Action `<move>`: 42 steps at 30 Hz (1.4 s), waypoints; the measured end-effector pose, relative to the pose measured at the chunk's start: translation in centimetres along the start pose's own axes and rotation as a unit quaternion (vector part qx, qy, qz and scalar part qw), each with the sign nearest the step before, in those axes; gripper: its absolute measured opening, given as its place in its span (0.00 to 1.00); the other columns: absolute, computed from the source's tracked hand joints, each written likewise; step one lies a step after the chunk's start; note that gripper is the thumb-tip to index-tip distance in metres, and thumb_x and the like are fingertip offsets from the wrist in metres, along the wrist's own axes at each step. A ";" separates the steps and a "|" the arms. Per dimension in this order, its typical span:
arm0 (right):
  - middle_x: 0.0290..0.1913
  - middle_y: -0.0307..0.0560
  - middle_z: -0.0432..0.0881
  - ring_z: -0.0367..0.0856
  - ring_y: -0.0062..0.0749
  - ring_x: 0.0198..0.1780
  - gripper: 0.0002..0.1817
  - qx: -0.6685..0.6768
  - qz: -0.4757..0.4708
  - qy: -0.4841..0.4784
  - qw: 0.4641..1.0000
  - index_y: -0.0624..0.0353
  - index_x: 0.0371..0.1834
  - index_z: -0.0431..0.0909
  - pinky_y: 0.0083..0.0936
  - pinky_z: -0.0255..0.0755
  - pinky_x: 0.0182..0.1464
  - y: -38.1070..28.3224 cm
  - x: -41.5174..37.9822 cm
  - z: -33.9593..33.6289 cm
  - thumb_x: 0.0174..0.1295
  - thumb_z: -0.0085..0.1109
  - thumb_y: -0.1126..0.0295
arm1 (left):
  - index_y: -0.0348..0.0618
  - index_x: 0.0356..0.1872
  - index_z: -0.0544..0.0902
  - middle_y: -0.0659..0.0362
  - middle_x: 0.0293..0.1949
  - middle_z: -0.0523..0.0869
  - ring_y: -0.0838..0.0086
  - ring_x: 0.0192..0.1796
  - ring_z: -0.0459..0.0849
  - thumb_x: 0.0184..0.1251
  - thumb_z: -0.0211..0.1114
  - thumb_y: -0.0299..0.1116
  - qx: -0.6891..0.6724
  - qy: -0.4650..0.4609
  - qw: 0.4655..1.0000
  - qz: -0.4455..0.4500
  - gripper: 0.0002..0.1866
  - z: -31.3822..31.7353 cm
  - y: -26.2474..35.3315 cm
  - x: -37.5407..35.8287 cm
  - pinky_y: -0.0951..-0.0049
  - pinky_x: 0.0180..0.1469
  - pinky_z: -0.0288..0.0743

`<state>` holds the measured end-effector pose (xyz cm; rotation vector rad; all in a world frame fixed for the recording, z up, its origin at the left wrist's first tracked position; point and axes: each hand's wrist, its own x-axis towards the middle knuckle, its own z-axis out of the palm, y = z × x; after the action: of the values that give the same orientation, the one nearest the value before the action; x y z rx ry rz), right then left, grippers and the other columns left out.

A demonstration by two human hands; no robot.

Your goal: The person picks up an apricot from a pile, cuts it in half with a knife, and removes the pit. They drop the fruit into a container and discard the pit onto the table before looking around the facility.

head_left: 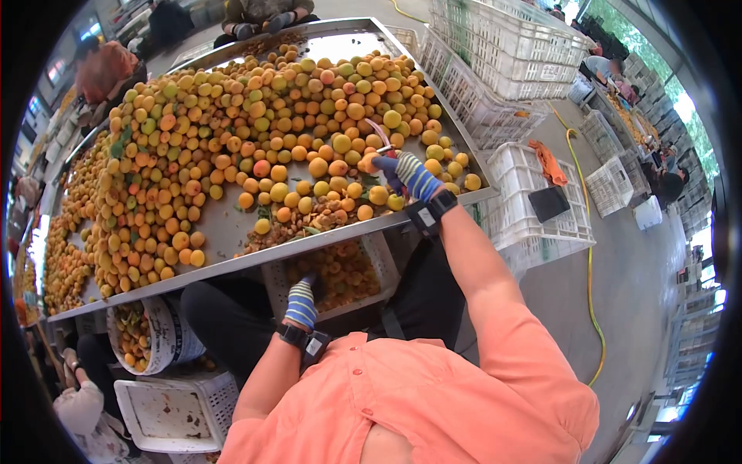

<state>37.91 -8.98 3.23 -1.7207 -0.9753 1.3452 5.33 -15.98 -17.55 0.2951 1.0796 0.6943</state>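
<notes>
Now right hand (408, 175) gripping apricot (369, 162), left hand (302, 301) lowered

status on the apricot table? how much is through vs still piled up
Done: a crate under the table edge holds a layer of cut-looking apricot pieces, and scraps lie on the tray near the edge. In hand: the right hand, gloved, holds an apricot with a small blade at it; the left hand is down over the crate. Left: most of it, since whole apricots cover nearly the entire tray.
</notes>
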 end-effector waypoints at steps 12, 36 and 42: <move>0.17 0.26 0.60 0.56 0.13 0.15 0.14 0.450 0.019 -0.346 0.823 0.54 0.37 0.75 0.15 0.49 0.19 2.2 -8.3 10.1 0.66 0.54 0.55 | 0.37 0.60 0.72 0.59 0.53 0.79 0.76 0.54 0.76 0.68 0.61 0.32 0.091 -0.189 0.911 0.356 0.21 11.6 9.3 -13.3 0.75 0.60 0.68; 0.33 0.54 0.83 0.81 0.41 0.34 0.13 -0.072 -0.363 -0.017 0.929 0.65 0.41 0.78 0.30 0.72 0.38 0.3 -9.4 16.0 0.70 0.49 0.65 | 0.46 0.57 0.67 0.60 0.41 0.78 0.78 0.38 0.79 0.63 0.64 0.37 0.054 -0.238 0.923 0.298 0.23 8.5 11.6 -10.1 0.81 0.40 0.76; 0.36 0.60 0.82 0.81 0.49 0.39 0.13 -0.032 -0.332 -0.043 0.942 0.65 0.43 0.79 0.32 0.73 0.40 0.1 -9.5 16.2 0.69 0.49 0.66 | 0.45 0.59 0.65 0.60 0.47 0.77 0.78 0.47 0.79 0.64 0.62 0.38 0.109 -0.238 0.910 0.321 0.25 8.8 12.1 -10.7 0.77 0.51 0.75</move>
<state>20.50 -16.00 4.20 -1.2029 -1.4926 0.9457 5.46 -12.89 0.55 0.9912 0.5723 1.0167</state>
